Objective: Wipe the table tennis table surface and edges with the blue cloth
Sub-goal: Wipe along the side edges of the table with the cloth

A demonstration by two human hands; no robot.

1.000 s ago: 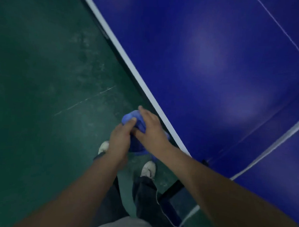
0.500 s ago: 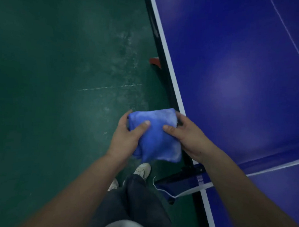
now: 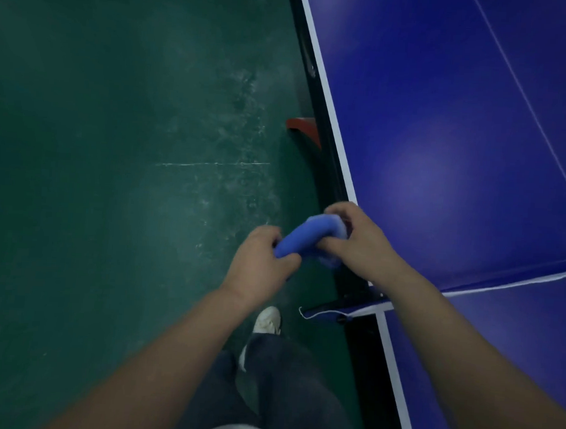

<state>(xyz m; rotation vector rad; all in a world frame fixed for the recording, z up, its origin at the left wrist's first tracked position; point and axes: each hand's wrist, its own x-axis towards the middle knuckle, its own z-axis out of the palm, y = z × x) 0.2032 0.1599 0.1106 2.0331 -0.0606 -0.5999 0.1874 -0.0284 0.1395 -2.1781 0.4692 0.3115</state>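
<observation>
1. We see the blue cloth (image 3: 306,236) bunched into a curved roll, held in the air between both hands, just beside the near edge of the counter (image 3: 457,124) and above the green floor (image 3: 116,142).
2. The left hand (image 3: 260,262) has its grip closed around the lower left end of the roll, fingers curled over it and the thumb along the side.
3. The right hand (image 3: 360,238) has its grip closed on the upper right end, fingers wrapped over the top; a paler, fuzzy patch of cloth shows at its fingertips.
4. The cloth looks soft and thick, like a towel, a brighter blue than the counter; motion blur hides its weave.
5. The counter is a table tennis table with a smooth, slightly glossy deep blue top, a white edge line (image 3: 326,86) along its side and a thin white centre line. A dark frame runs under the edge.
6. The net (image 3: 499,282), with a white top band, crosses the counter on the right, and its clamp (image 3: 345,306) juts out past the edge with a thin white cord end.
7. The floor is matt green, scuffed with pale marks and one thin white scratch. An orange-red foot (image 3: 303,126) shows under the counter's edge.
8. Below we see dark trousers (image 3: 284,376) and a white shoe (image 3: 267,320).
</observation>
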